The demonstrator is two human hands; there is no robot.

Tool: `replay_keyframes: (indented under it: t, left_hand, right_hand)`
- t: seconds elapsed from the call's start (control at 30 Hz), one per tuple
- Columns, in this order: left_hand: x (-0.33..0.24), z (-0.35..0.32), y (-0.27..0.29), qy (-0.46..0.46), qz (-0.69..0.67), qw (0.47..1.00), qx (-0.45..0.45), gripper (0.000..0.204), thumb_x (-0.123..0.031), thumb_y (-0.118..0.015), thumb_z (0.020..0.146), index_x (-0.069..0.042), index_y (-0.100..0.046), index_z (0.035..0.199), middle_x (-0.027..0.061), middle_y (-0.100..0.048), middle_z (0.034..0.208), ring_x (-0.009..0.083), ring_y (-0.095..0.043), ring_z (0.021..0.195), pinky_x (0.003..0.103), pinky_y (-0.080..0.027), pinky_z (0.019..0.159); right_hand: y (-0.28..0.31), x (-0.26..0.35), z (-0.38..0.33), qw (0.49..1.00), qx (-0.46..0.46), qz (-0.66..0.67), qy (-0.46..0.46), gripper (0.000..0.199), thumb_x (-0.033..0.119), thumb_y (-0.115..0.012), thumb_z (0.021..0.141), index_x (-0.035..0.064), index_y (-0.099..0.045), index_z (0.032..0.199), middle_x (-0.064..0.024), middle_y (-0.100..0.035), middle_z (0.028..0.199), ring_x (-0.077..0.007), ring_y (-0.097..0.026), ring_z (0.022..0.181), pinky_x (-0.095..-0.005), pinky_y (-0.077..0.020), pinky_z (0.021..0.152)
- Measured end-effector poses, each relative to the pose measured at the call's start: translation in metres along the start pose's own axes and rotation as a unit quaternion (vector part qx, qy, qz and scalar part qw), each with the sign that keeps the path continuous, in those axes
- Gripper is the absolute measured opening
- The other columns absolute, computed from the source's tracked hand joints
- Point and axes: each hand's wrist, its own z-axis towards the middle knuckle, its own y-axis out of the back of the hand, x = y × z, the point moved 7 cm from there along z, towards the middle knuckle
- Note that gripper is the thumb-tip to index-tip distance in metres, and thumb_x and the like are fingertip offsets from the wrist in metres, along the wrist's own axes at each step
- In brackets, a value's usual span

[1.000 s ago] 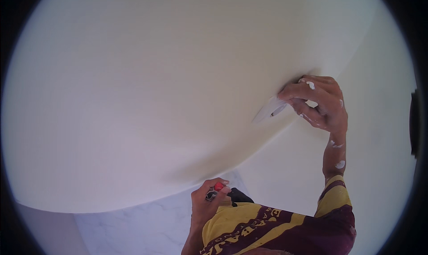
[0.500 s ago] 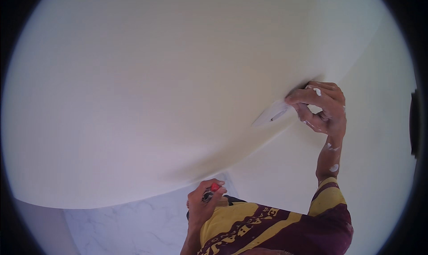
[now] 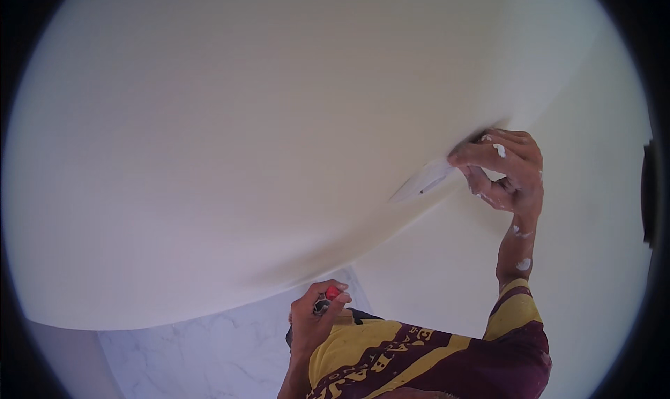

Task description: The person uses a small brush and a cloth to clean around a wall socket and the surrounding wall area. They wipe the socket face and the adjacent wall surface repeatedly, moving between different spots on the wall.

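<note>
while left hand clasps a red-black tool, right hand grips a thin, pale blade.

One left hand and one right hand are counted; one pale flat tool, one red-and-black item, one shirt and one marbled surface are counted

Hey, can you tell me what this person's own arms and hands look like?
Both the left hand and right hand are gloveless. White splotches dot the right hand and bare right forearm. The short right sleeve is yellow and maroon, matching the shirt; no left sleeve shows.
</note>
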Motion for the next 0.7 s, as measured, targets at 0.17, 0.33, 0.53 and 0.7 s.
replay_keyframes:
  t: [0.17, 0.33, 0.53, 0.7]
  left_hand:
    - [0.006, 0.012, -0.012, 0.001, 0.010, 1.000, 0.001, 0.019, -0.005, -0.073, 0.097, 0.002, -0.065, 0.113, 0.0127, -0.075, 0.103, 0.0162, -0.074, 0.090, 0.029, -0.058, 0.080]
    - [0.010, 0.020, -0.016, -0.019, 0.003, 1.000, 0.009, 0.019, -0.005, -0.073, 0.098, 0.002, -0.065, 0.113, 0.0122, -0.075, 0.103, 0.0158, -0.074, 0.090, 0.029, -0.058, 0.080]
    - [0.021, 0.029, -0.020, 0.027, -0.029, 0.999, 0.006, 0.020, -0.011, -0.077, 0.096, -0.002, -0.069, 0.113, 0.0099, -0.078, 0.105, 0.0145, -0.074, 0.092, 0.029, -0.058, 0.083]
    - [0.018, 0.037, -0.023, 0.015, -0.018, 1.000, 0.014, 0.019, -0.010, -0.076, 0.096, -0.001, -0.069, 0.112, 0.0104, -0.077, 0.104, 0.0142, -0.074, 0.091, 0.029, -0.057, 0.084]
  right_hand:
    - [-0.008, -0.010, -0.004, 0.999, 0.004, -0.027, 0.041, 0.024, 0.000, -0.078, 0.070, 0.0059, -0.075, 0.093, -0.0048, -0.076, 0.081, -0.0184, -0.065, 0.057, -0.0317, -0.0521, 0.052]
    - [-0.006, -0.019, -0.008, 0.998, -0.045, -0.029, 0.017, 0.022, 0.000, -0.079, 0.068, 0.0069, -0.076, 0.088, -0.0019, -0.073, 0.073, -0.0157, -0.055, 0.051, -0.0297, -0.0418, 0.047]
    - [-0.003, -0.019, -0.005, 0.999, 0.021, -0.027, 0.009, 0.025, 0.001, -0.079, 0.069, 0.0057, -0.077, 0.094, -0.0040, -0.072, 0.075, -0.0176, -0.063, 0.055, -0.0303, -0.0475, 0.048]
    - [-0.008, -0.023, -0.010, 0.999, -0.003, -0.030, -0.018, 0.026, 0.004, -0.080, 0.068, 0.0058, -0.079, 0.094, -0.0036, -0.072, 0.073, -0.0174, -0.064, 0.057, -0.0301, -0.0475, 0.049]
